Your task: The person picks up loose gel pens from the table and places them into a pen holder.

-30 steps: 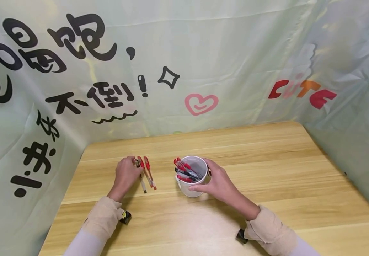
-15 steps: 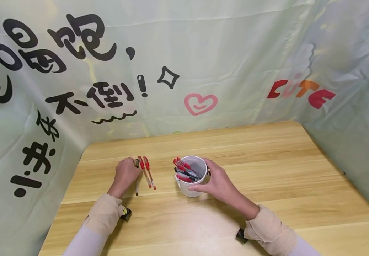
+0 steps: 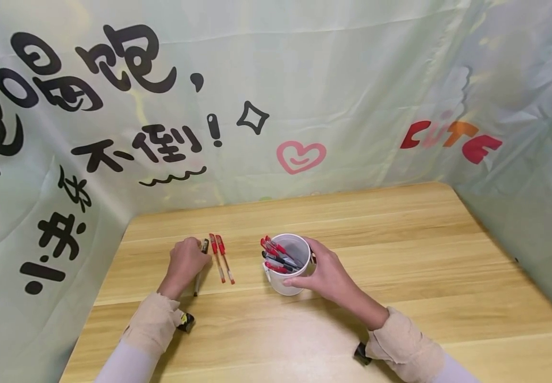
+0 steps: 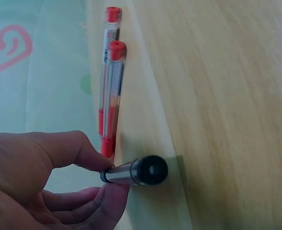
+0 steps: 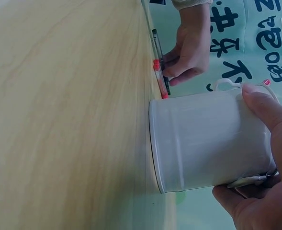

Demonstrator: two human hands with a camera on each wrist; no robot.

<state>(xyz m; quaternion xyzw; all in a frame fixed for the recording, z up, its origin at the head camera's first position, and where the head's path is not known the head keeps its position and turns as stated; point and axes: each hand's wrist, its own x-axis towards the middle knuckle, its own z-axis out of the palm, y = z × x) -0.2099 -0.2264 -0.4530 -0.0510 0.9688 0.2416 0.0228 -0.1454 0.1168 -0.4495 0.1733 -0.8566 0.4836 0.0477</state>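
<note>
Black pen (image 4: 133,172), left hand (image 3: 186,264) pinching!
Right hand (image 3: 323,270) grips part-filled cup (image 5: 208,139); red pens (image 3: 221,247) out toward tabletop's (image 3: 400,239) far-left corner.

A pale wood-grain tabletop (image 3: 400,239) bears two red-capped gel pens (image 3: 220,246), lying nearly parallel and close together. Near them, a white pail (image 3: 283,286) stands upright on the surface.

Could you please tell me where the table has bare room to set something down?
The widest bare patch of the table lies right of the right hand. There is room too between the sleeves, and along the backdrop behind the cup. It is crowded between the left hand, pinching the black pen, and the cup, where two red pens lie.
</note>
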